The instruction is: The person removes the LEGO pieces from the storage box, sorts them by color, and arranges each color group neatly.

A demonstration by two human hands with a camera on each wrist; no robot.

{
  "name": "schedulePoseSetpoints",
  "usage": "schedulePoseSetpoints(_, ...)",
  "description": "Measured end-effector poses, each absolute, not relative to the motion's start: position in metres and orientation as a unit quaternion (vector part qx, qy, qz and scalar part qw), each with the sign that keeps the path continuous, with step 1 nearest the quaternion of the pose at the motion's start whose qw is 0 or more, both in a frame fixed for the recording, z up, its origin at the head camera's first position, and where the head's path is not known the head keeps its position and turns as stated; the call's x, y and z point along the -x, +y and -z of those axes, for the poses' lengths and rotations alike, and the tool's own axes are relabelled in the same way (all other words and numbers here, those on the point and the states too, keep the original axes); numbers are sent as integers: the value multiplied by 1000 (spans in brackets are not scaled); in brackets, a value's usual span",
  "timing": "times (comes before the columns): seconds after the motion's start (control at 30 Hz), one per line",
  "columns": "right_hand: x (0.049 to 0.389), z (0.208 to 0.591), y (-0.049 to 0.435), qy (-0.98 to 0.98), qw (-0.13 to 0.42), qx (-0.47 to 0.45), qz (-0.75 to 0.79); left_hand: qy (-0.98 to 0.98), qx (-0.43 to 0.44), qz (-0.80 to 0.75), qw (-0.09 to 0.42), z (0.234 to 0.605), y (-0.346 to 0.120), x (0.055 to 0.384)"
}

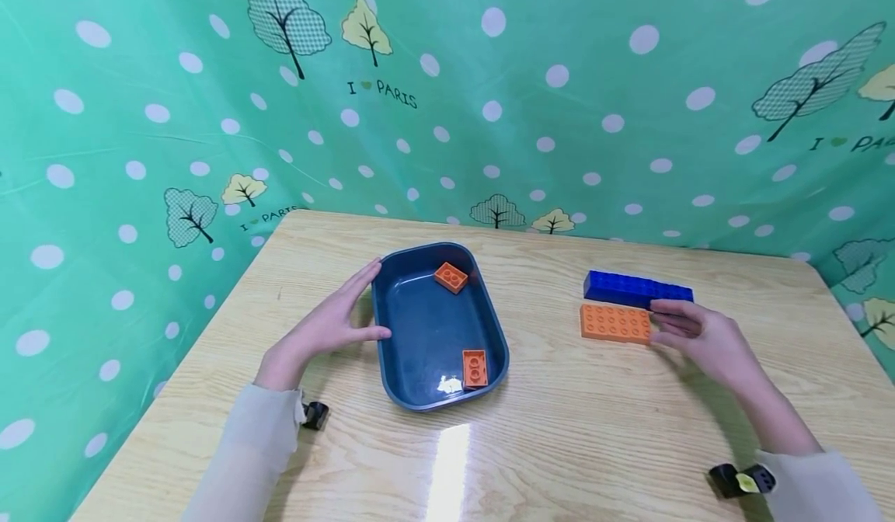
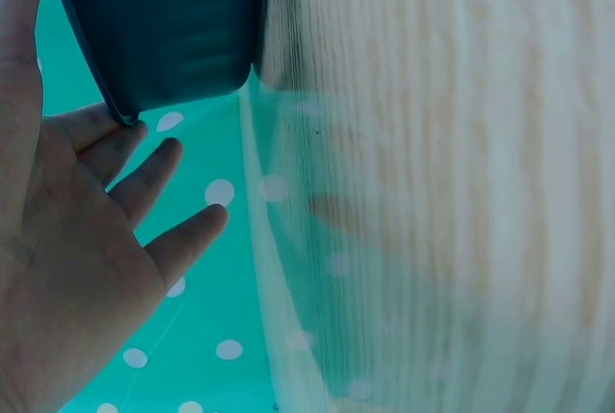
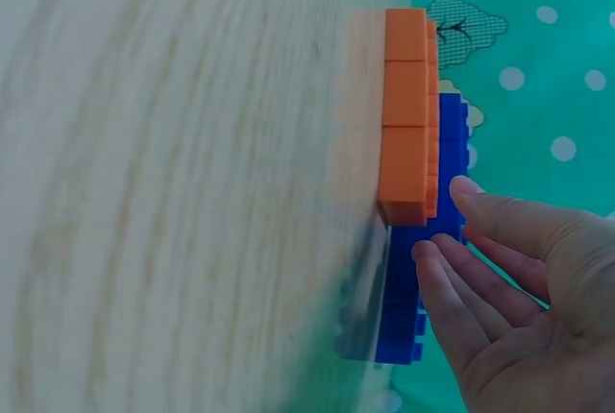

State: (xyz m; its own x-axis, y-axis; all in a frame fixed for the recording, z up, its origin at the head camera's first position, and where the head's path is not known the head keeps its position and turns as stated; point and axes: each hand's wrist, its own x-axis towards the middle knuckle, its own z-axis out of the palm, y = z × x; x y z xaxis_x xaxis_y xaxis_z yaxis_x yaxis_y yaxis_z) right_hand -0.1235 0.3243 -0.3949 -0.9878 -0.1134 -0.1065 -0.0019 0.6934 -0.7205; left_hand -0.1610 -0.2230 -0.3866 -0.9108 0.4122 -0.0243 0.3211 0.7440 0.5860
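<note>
A dark blue tray (image 1: 430, 328) stands on the table with two loose orange toy bricks in it, one brick (image 1: 450, 277) near the far corner, another brick (image 1: 475, 369) near the front right corner. My left hand (image 1: 332, 321) touches the tray's left rim, thumb and fingers spread. On the right lies a row of orange bricks (image 1: 615, 323) set side by side, studs up. Just behind it is a longer row of blue bricks (image 1: 618, 288). My right hand (image 1: 706, 343) is at the orange row's right end, fingers loosely bent, with a gap between fingertips and thumb (image 3: 468, 185).
The wooden table (image 1: 559, 436) extends in front of the tray and bricks. A green dotted cloth (image 1: 447, 118) hangs behind the table and along its left side. Small black devices (image 1: 316, 415) are worn at both wrists.
</note>
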Motion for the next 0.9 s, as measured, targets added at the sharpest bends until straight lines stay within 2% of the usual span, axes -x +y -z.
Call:
schedulePoseSetpoints(0.2,117,388,323,917,43,37,395,931,-197,-299,76,387,-223,161)
schedulePoseSetpoints(0.47,115,374,294,905,-28,74,419,930,-193,-303,77,388,-223,161)
schedulePoseSetpoints(0.9,127,365,214,865,-32,154,477,930,-187,-307,79,388,-222,160)
